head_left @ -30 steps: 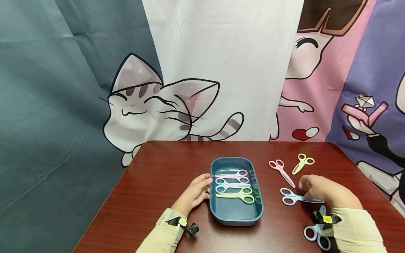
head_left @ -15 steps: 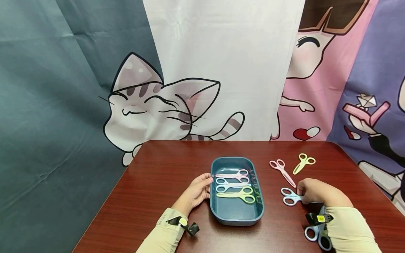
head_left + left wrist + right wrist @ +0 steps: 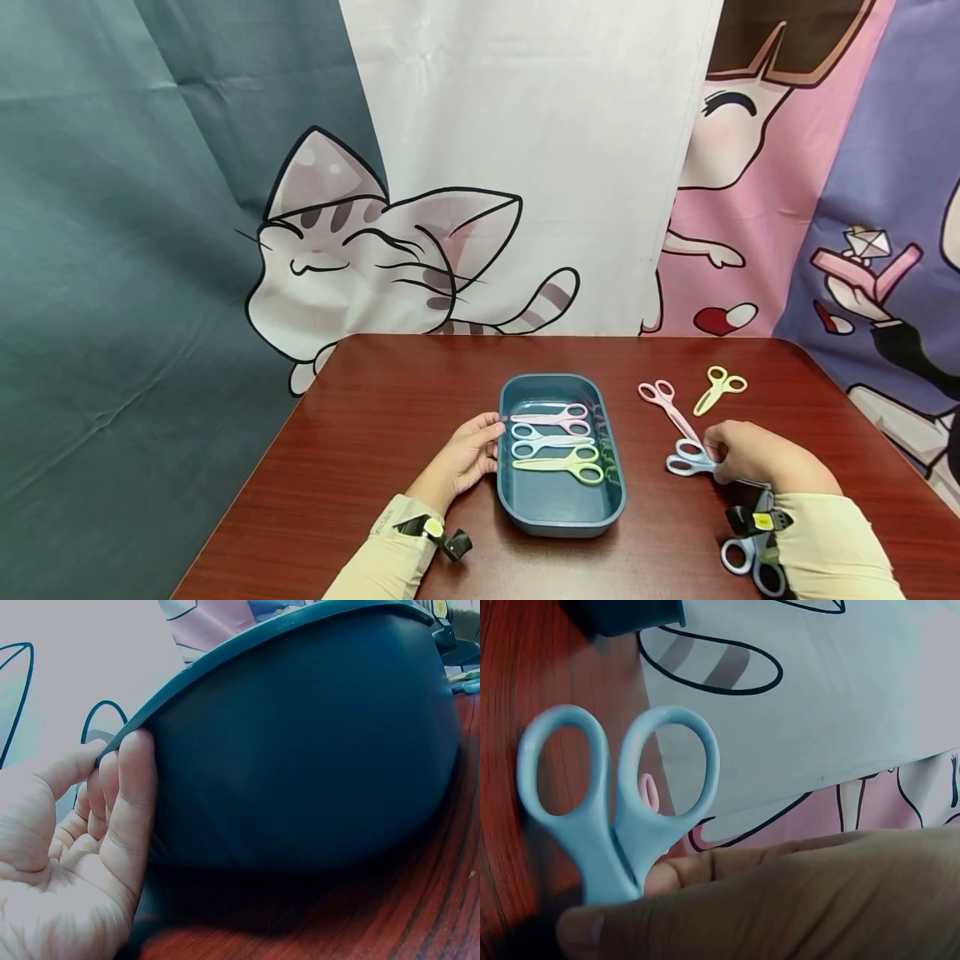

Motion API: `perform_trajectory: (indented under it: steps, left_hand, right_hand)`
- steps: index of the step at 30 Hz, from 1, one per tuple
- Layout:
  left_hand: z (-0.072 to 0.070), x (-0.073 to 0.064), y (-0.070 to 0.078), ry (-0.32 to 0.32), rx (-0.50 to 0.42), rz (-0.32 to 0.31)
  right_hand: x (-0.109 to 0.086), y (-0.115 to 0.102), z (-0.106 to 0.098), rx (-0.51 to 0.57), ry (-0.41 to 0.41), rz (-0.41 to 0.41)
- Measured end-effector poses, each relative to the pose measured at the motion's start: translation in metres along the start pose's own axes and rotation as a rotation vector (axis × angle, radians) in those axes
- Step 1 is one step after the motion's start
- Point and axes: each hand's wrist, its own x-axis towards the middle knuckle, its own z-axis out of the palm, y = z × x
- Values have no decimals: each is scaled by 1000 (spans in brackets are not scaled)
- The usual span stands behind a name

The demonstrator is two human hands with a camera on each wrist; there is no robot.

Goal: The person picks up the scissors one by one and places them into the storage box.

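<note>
My left hand (image 3: 471,450) holds the left rim of a dark blue plastic tray (image 3: 561,527), thumb at the rim and fingers against the outer wall (image 3: 300,750). Inside the tray lie pink scissors (image 3: 551,417), blue scissors (image 3: 543,439) and yellow-green scissors (image 3: 566,464). To the tray's right, my right hand (image 3: 768,458) pinches another pair of blue scissors (image 3: 686,461) near the base of the handles. Both handle loops show in the right wrist view, tilted up off the table (image 3: 502,847); the hand mostly hides the blades.
Pink scissors (image 3: 670,407) and yellow-green scissors (image 3: 718,389) lie behind my right hand. Bluish-grey scissors (image 3: 738,557) lie partly under my right sleeve (image 3: 832,546). A printed cloth (image 3: 525,125) hangs beyond the table's back edge.
My right hand has come left onto the blue scissors and gripped them. Their handles have risen slightly and now overlap the tip of the pink scissors. My left hand and the tray have stayed put.
</note>
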Motion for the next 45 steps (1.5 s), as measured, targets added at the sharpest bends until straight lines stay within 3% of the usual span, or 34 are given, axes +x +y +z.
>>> perform_trajectory:
  steps: [7, 11, 16, 24, 34, 45]
  left_hand:
    - [0, 0, 1, -1, -14, -1]
    - [-1, 0, 1, -4, -13, -3]
    - [-2, 1, 0, -8, -15, -2]
    - [-3, 0, 0, 5, -6, -2]
    - [-1, -1, 1, 14, -8, -9]
    - [0, 0, 1, 14, -3, -12]
  right_hand:
    - [2, -16, -8, 27, 61, -76]
    - [3, -35, -12, 0, 131, -166]
    - [6, -61, -13, -22, 187, -223]
    - [12, -92, -12, -5, 178, -319]
    - [21, -121, -1, 21, 148, -363]
    - [34, -163, 28, -118, 160, -458]
